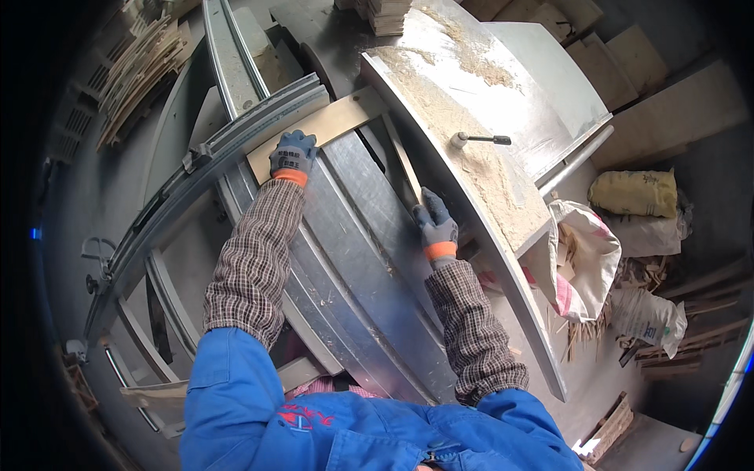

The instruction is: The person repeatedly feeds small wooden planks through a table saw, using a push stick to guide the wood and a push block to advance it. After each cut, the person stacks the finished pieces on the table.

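My left hand [292,154], in a grey glove with an orange cuff, is closed over the near edge of a flat pale wooden board [336,122]. The board lies across the metal bed of a sliding table saw [353,212]. My right hand [437,223], gloved alike, grips the near end of a thin wooden strip [403,161]. That strip runs away from me to the board's right end, beside the long metal fence [463,180]. The fingertips of the right hand are partly hidden by the glove's back. No saw blade can be made out clearly.
Sawdust [503,184] and a black-handled lever [481,140] are on the table right of the fence. An open white sack [585,259] of offcuts stands at the right, near a yellow sack [635,193]. Stacked wooden pieces [141,78] lie far left; a metal frame [157,302] extends at the left.
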Demonstrator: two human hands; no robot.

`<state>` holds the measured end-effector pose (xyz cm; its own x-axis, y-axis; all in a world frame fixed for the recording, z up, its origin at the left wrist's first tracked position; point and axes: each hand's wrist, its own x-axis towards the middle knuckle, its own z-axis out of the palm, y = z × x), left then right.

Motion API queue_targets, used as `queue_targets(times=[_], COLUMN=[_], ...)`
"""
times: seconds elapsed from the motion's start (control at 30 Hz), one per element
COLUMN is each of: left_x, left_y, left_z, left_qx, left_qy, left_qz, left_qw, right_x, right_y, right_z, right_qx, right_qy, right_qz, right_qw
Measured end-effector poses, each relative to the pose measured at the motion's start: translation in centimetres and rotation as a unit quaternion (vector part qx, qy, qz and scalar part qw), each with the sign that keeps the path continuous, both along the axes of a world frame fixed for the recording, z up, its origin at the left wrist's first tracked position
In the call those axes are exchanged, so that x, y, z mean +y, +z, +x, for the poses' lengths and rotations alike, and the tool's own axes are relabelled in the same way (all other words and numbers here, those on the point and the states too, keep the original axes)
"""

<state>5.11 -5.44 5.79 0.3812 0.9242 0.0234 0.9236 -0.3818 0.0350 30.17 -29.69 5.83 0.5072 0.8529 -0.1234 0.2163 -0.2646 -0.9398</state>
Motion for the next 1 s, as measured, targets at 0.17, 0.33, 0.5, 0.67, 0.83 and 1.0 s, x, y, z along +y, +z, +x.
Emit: queue_targets(times=[0.17, 0.33, 0.5, 0.67, 0.83, 1.0], left_x=[0.2, 0.4, 0.0, 1.0, 2.2, 4.3], left_y=[0.7, 1.8, 3.4, 4.6, 4.5, 4.2], left_z=[0.2, 0.2, 0.0, 0.2, -0.9, -1.2], left_qx=[-0.012, 0.035, 0.028, 0.090, 0.064, 0.053], left_qy=[0.001, -0.038, 0.045, 0.044, 0.026, 0.023], left_qz=[-0.017, 0.029, 0.094, 0.003, 0.013, 0.014], left_qw=[1.000, 0.998, 0.994, 0.995, 0.998, 0.998], right_x=[-0.8, -0.1, -0.5, -0.8, 0.4, 2.3], right_y=[-0.3, -0.4, -0.6, -0.9, -0.7, -0.7], right_z=[-0.5, -0.5, -0.6, -1.3, -2.1, -2.7], right_qx=[-0.052, -0.041, -0.036, -0.039, -0.007, 0.021], right_qy=[0.020, 0.010, 0.006, -0.008, -0.013, -0.021], right_qz=[0.045, 0.035, 0.016, 0.018, 0.005, -0.002], right_qw=[0.997, 0.998, 0.999, 0.999, 1.000, 1.000])
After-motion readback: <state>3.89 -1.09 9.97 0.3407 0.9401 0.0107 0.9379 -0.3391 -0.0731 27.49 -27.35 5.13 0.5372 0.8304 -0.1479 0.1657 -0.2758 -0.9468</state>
